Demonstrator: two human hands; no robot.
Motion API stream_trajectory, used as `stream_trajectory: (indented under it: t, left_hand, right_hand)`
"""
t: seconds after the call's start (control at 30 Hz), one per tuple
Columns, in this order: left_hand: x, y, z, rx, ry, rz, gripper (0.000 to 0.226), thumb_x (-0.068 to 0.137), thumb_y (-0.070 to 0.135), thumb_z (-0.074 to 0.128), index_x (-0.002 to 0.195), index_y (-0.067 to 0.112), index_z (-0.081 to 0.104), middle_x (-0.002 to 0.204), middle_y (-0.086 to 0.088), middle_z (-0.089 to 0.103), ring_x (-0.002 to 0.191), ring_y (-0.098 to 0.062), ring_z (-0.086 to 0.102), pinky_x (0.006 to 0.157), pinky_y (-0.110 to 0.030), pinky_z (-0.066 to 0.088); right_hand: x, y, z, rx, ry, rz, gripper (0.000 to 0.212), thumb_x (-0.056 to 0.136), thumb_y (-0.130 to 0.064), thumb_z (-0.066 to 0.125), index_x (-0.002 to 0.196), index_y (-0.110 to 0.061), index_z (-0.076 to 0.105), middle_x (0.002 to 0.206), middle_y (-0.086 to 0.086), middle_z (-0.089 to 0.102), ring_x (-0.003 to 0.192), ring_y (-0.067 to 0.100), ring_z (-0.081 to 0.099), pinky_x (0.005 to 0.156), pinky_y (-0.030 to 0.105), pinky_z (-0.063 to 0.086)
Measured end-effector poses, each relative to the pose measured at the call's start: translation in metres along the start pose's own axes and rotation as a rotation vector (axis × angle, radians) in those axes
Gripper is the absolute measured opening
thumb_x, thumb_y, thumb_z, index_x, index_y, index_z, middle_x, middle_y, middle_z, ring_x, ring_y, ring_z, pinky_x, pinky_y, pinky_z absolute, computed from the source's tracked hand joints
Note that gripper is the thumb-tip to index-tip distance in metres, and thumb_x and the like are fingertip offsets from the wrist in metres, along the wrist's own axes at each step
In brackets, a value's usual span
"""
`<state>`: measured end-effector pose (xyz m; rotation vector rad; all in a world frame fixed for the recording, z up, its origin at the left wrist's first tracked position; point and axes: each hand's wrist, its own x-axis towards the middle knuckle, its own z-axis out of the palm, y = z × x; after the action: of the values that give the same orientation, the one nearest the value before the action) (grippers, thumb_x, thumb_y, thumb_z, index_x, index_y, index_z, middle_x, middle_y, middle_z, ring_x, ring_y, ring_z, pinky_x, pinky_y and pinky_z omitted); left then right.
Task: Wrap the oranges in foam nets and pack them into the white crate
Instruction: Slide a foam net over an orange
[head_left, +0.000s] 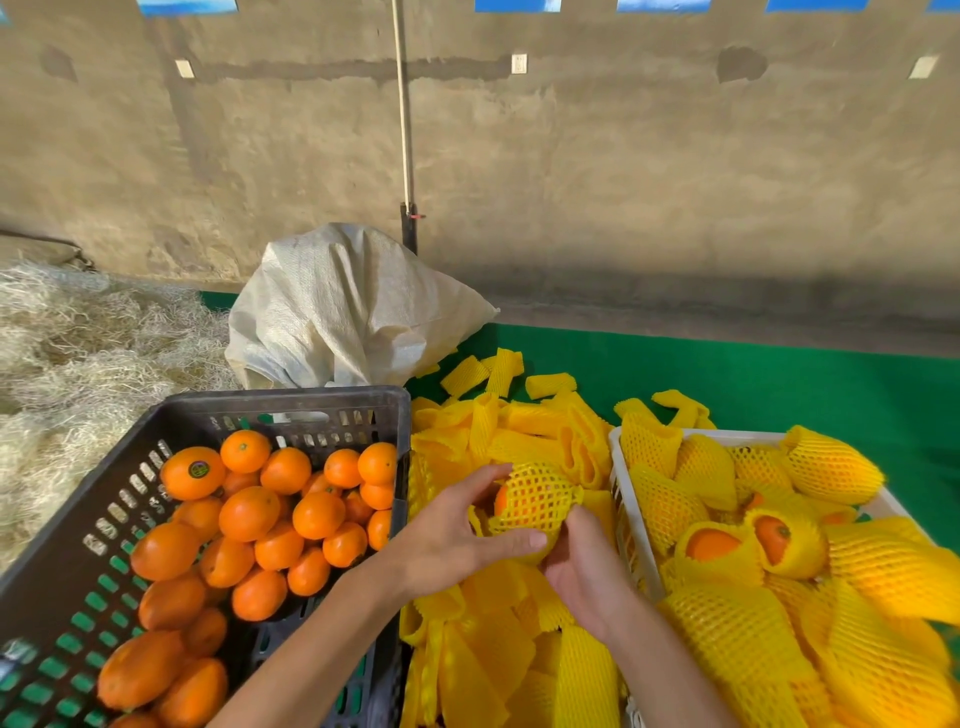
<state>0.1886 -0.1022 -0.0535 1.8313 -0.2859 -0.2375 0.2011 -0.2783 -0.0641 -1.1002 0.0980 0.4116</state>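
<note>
Both hands hold one orange half covered by a yellow foam net (535, 499) above a pile of loose flat nets (509, 654). My left hand (457, 535) grips it from the left, thumb under the fruit and fingers at the net's open end. My right hand (582, 566) cups it from below and the right. A patch of bare orange peel shows at the net's left end. The black crate (291, 410) on the left holds several bare oranges (249, 512). On the right, the white crate (623, 499) is filled with several netted oranges (826, 467).
A white woven sack (353, 306) stands behind the black crate. Straw (78, 364) lies at the far left. More flat nets (519, 410) spread over the green table surface (779, 374). A pole (404, 114) leans on the concrete wall behind.
</note>
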Motion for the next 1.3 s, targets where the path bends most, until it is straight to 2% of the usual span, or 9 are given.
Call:
stream_trajectory:
  t: [0.17, 0.3, 0.43, 0.53, 0.63, 0.77, 0.87, 1.13, 1.3]
  left_hand:
    - [0.004, -0.001, 0.001, -0.117, 0.097, 0.031, 0.062, 0.082, 0.053, 0.084, 0.137, 0.044, 0.056, 0.13, 0.012, 0.068, 0.122, -0.008, 0.064, 0.097, -0.032, 0.058]
    - [0.004, 0.001, -0.011, -0.315, 0.151, -0.101, 0.062, 0.079, 0.079, 0.069, 0.124, 0.037, 0.064, 0.102, 0.003, 0.07, 0.088, -0.009, 0.066, 0.078, -0.023, 0.055]
    - [0.008, -0.005, -0.014, -0.299, 0.199, -0.192, 0.089, 0.076, 0.09, 0.059, 0.142, 0.032, 0.056, 0.135, -0.009, 0.064, 0.117, -0.029, 0.067, 0.096, -0.036, 0.058]
    - [0.01, -0.008, -0.013, -0.318, 0.231, -0.185, 0.096, 0.076, 0.092, 0.056, 0.15, 0.031, 0.046, 0.133, -0.011, 0.065, 0.106, -0.025, 0.071, 0.101, -0.043, 0.058]
    - [0.008, 0.003, -0.008, -0.246, 0.263, -0.085, 0.053, 0.079, 0.086, 0.06, 0.113, 0.047, 0.066, 0.099, 0.018, 0.075, 0.09, 0.002, 0.071, 0.072, -0.015, 0.055]
    - [0.008, 0.0, 0.003, -0.09, 0.355, 0.066, 0.056, 0.082, 0.071, 0.071, 0.103, 0.02, 0.06, 0.076, 0.023, 0.06, 0.069, 0.007, 0.054, 0.06, -0.012, 0.044]
    - [0.008, -0.003, 0.006, -0.089, 0.313, 0.097, 0.044, 0.09, 0.055, 0.07, 0.111, 0.017, 0.061, 0.087, 0.018, 0.066, 0.08, 0.003, 0.061, 0.066, -0.016, 0.051]
    - [0.006, -0.003, 0.004, -0.05, 0.316, 0.115, 0.04, 0.104, 0.056, 0.052, 0.13, 0.029, 0.065, 0.131, 0.016, 0.067, 0.124, -0.007, 0.062, 0.095, -0.035, 0.06]
    - [0.01, -0.008, 0.005, 0.059, 0.35, 0.077, 0.025, 0.103, 0.046, 0.058, 0.116, 0.03, 0.072, 0.114, 0.014, 0.072, 0.11, -0.008, 0.067, 0.086, -0.041, 0.062]
  right_hand:
    - [0.0, -0.01, 0.005, -0.174, 0.152, -0.103, 0.031, 0.105, -0.011, 0.037, 0.122, -0.016, 0.063, 0.118, 0.011, 0.07, 0.109, 0.028, 0.066, 0.098, 0.044, 0.053]
    - [-0.016, -0.021, 0.006, -0.359, 0.207, -0.319, 0.027, 0.104, -0.024, 0.053, 0.092, -0.021, 0.077, 0.091, -0.001, 0.079, 0.086, 0.017, 0.075, 0.064, 0.02, 0.057]
    - [-0.024, -0.015, 0.012, -0.653, 0.382, -0.729, 0.028, 0.101, -0.044, 0.057, 0.085, -0.025, 0.07, 0.074, -0.009, 0.069, 0.072, 0.013, 0.066, 0.056, 0.023, 0.052]
    - [-0.023, -0.018, 0.006, -0.802, 0.384, -0.887, 0.049, 0.084, -0.066, 0.066, 0.119, -0.033, 0.058, 0.111, -0.019, 0.06, 0.101, 0.007, 0.059, 0.078, 0.018, 0.051]
    - [-0.016, -0.02, 0.0, -1.0, 0.085, -0.781, 0.102, 0.07, -0.073, 0.077, 0.154, -0.043, 0.026, 0.153, -0.029, 0.032, 0.135, -0.002, 0.041, 0.097, 0.009, 0.041]
    - [-0.012, -0.01, -0.008, -1.098, -0.076, -0.739, 0.092, 0.074, -0.075, 0.072, 0.151, -0.052, 0.028, 0.154, -0.033, 0.03, 0.142, -0.008, 0.031, 0.105, 0.016, 0.038]
    - [-0.013, -0.007, -0.01, -1.094, -0.027, -0.772, 0.078, 0.082, -0.057, 0.074, 0.148, -0.047, 0.035, 0.148, -0.031, 0.036, 0.139, -0.005, 0.036, 0.103, 0.013, 0.041]
    - [-0.021, -0.059, -0.046, -1.29, 0.895, -1.005, 0.063, 0.086, -0.034, 0.065, 0.145, -0.028, 0.044, 0.155, -0.003, 0.037, 0.133, 0.025, 0.042, 0.106, 0.042, 0.04]
    - [-0.02, -0.055, -0.07, -1.653, 1.043, -0.363, 0.05, 0.091, -0.019, 0.065, 0.14, -0.019, 0.053, 0.16, 0.01, 0.032, 0.147, 0.039, 0.023, 0.122, 0.058, 0.008]
